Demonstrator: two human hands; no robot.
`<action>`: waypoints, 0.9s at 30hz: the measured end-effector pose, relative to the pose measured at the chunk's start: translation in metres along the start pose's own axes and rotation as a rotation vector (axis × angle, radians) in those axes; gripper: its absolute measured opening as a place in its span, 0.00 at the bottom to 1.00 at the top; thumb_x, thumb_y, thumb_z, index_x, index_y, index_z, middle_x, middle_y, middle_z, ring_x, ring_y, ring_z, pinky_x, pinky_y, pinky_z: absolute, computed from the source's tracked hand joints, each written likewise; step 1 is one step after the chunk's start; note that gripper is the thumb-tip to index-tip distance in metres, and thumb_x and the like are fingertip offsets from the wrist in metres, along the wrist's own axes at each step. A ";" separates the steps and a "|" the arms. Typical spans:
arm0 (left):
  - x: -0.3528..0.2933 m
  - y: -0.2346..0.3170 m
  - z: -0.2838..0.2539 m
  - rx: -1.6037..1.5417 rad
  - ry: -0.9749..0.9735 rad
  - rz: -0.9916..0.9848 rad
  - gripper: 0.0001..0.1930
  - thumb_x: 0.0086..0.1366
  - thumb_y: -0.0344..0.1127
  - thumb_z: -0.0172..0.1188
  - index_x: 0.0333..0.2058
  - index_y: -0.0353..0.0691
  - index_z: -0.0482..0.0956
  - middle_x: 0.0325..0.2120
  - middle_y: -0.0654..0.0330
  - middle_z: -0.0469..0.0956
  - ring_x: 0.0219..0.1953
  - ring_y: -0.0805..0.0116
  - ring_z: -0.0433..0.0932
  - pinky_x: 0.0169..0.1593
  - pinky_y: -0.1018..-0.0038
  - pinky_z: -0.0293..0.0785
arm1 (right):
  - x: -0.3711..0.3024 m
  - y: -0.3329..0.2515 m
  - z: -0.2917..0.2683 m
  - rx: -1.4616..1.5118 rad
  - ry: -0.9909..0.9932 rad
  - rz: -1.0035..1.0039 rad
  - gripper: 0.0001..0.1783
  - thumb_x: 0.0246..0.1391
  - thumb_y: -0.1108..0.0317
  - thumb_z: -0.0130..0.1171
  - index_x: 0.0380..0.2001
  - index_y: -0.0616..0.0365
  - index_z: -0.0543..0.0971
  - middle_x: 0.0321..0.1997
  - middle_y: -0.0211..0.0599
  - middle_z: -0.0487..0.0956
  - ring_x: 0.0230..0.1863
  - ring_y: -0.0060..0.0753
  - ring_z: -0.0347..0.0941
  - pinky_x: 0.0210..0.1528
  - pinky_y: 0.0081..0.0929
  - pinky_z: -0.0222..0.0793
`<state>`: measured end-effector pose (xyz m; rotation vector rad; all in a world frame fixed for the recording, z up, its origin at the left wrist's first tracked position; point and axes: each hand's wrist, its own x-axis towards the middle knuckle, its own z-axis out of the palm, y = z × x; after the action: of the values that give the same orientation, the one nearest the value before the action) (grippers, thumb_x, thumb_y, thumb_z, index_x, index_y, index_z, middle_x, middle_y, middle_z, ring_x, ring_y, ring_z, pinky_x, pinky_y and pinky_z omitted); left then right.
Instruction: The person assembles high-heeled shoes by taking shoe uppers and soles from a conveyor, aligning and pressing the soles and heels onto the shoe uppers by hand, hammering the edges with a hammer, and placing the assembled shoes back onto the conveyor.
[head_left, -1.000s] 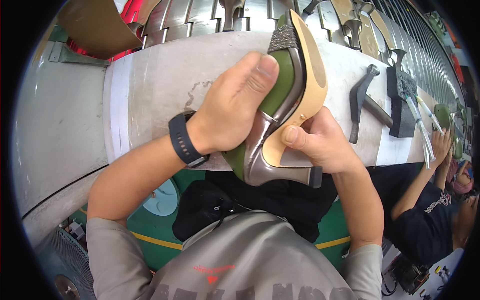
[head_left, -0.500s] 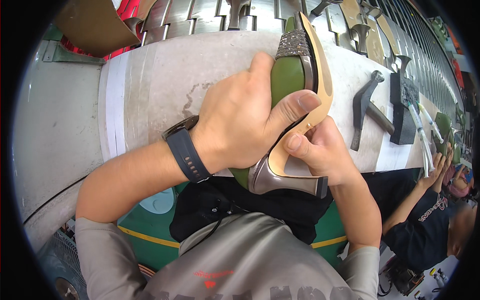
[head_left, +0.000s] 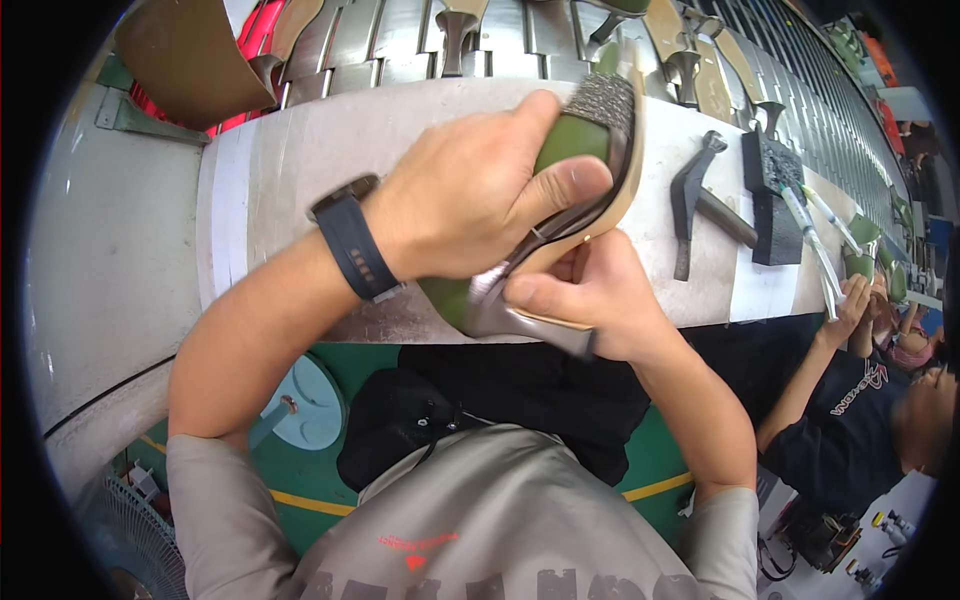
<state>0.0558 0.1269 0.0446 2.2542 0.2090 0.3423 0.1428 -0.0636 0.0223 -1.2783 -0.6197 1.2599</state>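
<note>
A high-heeled shoe (head_left: 490, 315) with a metallic heel is held between my hands, above the bench's near edge, slightly blurred. Inside it is a green shoe last (head_left: 568, 142); a glittery band (head_left: 603, 98) crosses near the toe, which points away from me. The tan sole (head_left: 622, 200) faces right. My left hand (head_left: 465, 200), with a dark watch on its wrist, wraps over the upper, its thumb along the sole's edge. My right hand (head_left: 605, 295) is closed round the sole by the heel, thumb pressed at the heel's inner curve; some fingers are hidden.
A hammer (head_left: 688, 195) lies right on the bench, beside a black block (head_left: 776, 215) and thin white tubes (head_left: 822, 262). Beyond runs a slatted metal conveyor (head_left: 510, 40) with other shoes. A co-worker's hand (head_left: 852, 303) is at far right, a light-blue stool (head_left: 318, 405) below.
The shoe has tilted, its heel swinging left and toward the bench. My right thumb has slid from the sole's arch to the heel's inner side. The view has shifted a little.
</note>
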 end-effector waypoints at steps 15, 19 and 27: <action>-0.007 -0.017 -0.001 0.046 -0.261 0.174 0.44 0.55 0.48 0.80 0.66 0.33 0.72 0.55 0.45 0.80 0.56 0.44 0.79 0.62 0.58 0.75 | 0.007 -0.025 -0.063 -1.241 0.302 -0.722 0.56 0.34 0.50 0.86 0.71 0.48 0.76 0.78 0.54 0.66 0.78 0.63 0.61 0.76 0.54 0.63; -0.008 -0.011 0.002 0.040 -0.270 0.110 0.41 0.58 0.48 0.76 0.64 0.32 0.72 0.54 0.44 0.80 0.54 0.43 0.80 0.59 0.57 0.76 | 0.011 -0.022 -0.068 -1.184 0.281 -0.720 0.54 0.34 0.53 0.87 0.69 0.48 0.77 0.77 0.52 0.68 0.77 0.63 0.63 0.75 0.52 0.64; -0.011 0.000 -0.001 0.117 -0.220 0.091 0.40 0.58 0.45 0.74 0.64 0.30 0.72 0.52 0.43 0.79 0.54 0.42 0.79 0.59 0.57 0.75 | 0.009 -0.042 -0.051 -1.110 0.299 -0.521 0.52 0.35 0.59 0.87 0.67 0.56 0.77 0.76 0.52 0.69 0.75 0.58 0.67 0.75 0.47 0.64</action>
<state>0.0453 0.1252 0.0433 2.4007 0.0109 0.1303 0.2049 -0.0659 0.0454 -1.9512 -1.4119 0.2054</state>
